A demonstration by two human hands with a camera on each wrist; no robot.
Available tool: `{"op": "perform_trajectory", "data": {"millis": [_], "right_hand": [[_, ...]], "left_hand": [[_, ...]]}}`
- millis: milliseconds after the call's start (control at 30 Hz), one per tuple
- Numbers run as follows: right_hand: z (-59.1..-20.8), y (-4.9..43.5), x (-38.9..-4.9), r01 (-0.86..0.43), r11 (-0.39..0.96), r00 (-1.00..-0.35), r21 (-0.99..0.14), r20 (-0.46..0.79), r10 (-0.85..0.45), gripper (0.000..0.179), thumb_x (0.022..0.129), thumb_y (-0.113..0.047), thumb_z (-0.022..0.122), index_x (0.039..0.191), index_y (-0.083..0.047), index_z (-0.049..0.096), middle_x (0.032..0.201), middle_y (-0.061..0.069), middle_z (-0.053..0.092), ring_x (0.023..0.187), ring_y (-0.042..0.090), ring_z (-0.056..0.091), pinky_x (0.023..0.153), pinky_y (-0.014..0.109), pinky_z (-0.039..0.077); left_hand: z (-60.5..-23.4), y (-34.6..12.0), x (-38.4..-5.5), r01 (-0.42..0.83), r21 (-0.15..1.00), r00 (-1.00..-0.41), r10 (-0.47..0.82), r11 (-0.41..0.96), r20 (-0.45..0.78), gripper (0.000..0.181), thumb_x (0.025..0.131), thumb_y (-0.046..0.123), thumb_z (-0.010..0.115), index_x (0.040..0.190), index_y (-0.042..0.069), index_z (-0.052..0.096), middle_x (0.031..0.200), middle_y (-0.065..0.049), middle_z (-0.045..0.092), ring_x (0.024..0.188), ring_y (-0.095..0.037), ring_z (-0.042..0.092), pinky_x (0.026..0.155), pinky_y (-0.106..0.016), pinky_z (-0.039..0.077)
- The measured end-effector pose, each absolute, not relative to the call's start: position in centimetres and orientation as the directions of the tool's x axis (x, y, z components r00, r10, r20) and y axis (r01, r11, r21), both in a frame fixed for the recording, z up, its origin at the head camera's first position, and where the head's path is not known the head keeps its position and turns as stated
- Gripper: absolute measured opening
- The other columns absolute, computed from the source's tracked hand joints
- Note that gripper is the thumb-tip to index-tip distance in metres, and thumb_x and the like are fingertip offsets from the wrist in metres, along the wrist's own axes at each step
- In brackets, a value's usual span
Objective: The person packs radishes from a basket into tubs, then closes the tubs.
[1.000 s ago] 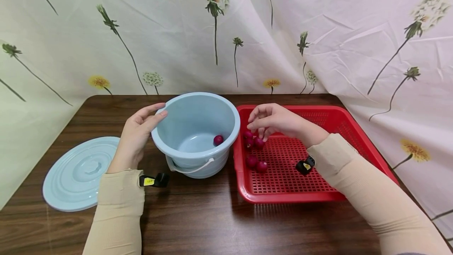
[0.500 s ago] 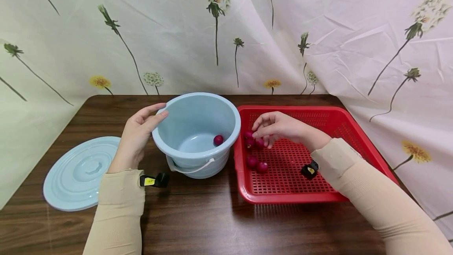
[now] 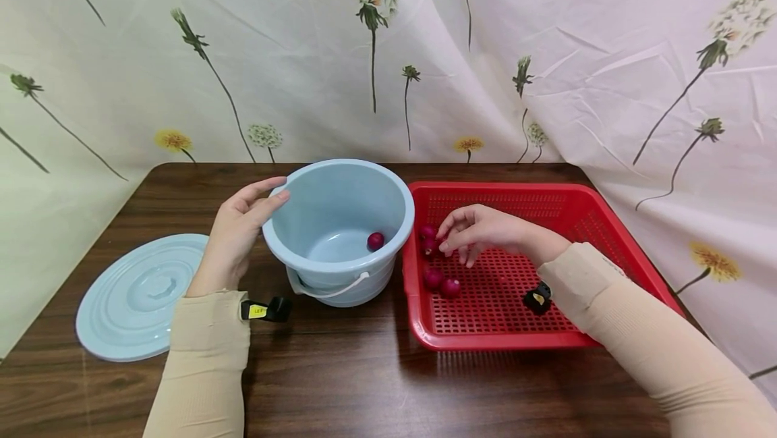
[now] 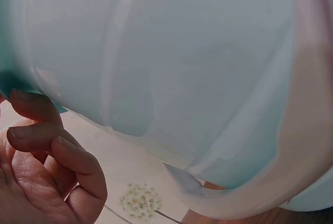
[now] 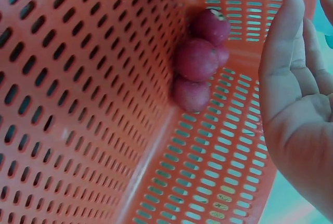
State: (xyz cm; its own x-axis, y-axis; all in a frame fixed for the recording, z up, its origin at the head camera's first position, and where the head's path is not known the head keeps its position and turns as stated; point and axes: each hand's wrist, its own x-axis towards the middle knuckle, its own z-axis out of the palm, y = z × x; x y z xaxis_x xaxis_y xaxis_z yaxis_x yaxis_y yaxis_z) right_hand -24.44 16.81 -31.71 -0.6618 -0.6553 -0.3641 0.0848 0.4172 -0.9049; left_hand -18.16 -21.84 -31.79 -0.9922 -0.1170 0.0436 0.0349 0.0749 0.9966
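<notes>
- Nearest, the bare front of the dark wood-grain table (image 3: 364, 384) carries a soft patch of reflected light
- Two beige sleeves (image 3: 203, 357) reach in over it; the right one crosses the near right corner of the red basket and hides part of it
- A black wrist camera (image 3: 276, 310) sits at the left cuff beside a yellow label (image 3: 257, 312) on which "LE" can be made out, the rest blurred; its twin (image 3: 538, 298) at the right cuff has a yellow mark too small to read
- To the left, a pale blue lid (image 3: 142, 296) lies flat on the table, its right edge covered by the left forearm
- The red basket (image 3: 504, 341), with slotted walls and floor, stands at the right and has purple-red radishes (image 5: 196, 59) grouped along its left side
- The right hand (image 3: 485, 230) is above those radishes, fingers loosely bent and slightly spread, gripping nothing that shows, and screening part of the group
- Just left of the basket, the pale blue bucket (image 3: 334, 266) stands upright, white handle (image 4: 307, 120) hanging on its near side and one radish (image 3: 376, 241) inside
- The left hand (image 3: 237, 229) holds the bucket's left rim between thumb and fingers
- Behind the table hangs a whitish cloth (image 3: 315, 87) printed with dandelions, creased at the right
</notes>
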Motion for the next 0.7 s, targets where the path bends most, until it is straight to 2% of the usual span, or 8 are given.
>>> {"op": "perform_trajectory", "data": {"millis": [200, 367, 700], "right_hand": [[-32.1, 16.9, -24.3, 0.093, 0.448, -0.649, -0.889, -0.395, -0.650, 0.036, 0.091, -0.012, 0.066, 0.119, 0.008, 0.055, 0.088, 0.004, 0.070, 0.066, 0.016, 0.063, 0.064, 0.030, 0.058], [-32.4, 17.0, -24.2, 0.116, 0.475, -0.632, -0.872, -0.434, -0.642, 0.038, 0.091, -0.013, 0.067, 0.120, 0.007, 0.054, 0.088, 0.005, 0.071, 0.064, 0.016, 0.063, 0.064, 0.030, 0.058], [-33.1, 17.5, -24.3, 0.185, 0.563, -0.543, -0.806, -0.561, -0.625, 0.041, 0.091, -0.013, 0.068, 0.125, 0.005, 0.053, 0.083, 0.007, 0.066, 0.062, 0.013, 0.062, 0.061, 0.027, 0.057]], "left_hand": [[-31.8, -21.8, -18.1, 0.032, 0.997, -0.992, -0.116, 0.070, 0.040, 0.047, 0.090, 0.035, 0.073, 0.131, 0.014, 0.061, 0.084, 0.010, 0.072, 0.068, -0.005, 0.065, 0.061, -0.018, 0.051], [-31.8, -21.8, -18.2, 0.032, 0.997, -0.992, -0.117, 0.072, 0.041, 0.048, 0.090, 0.035, 0.073, 0.132, 0.013, 0.061, 0.084, 0.010, 0.072, 0.068, -0.004, 0.065, 0.061, -0.018, 0.051], [-31.7, -21.8, -18.2, 0.027, 0.996, -0.992, -0.117, 0.088, 0.037, 0.051, 0.091, 0.036, 0.073, 0.134, 0.013, 0.060, 0.084, 0.011, 0.072, 0.069, -0.004, 0.065, 0.062, -0.018, 0.051]]}}
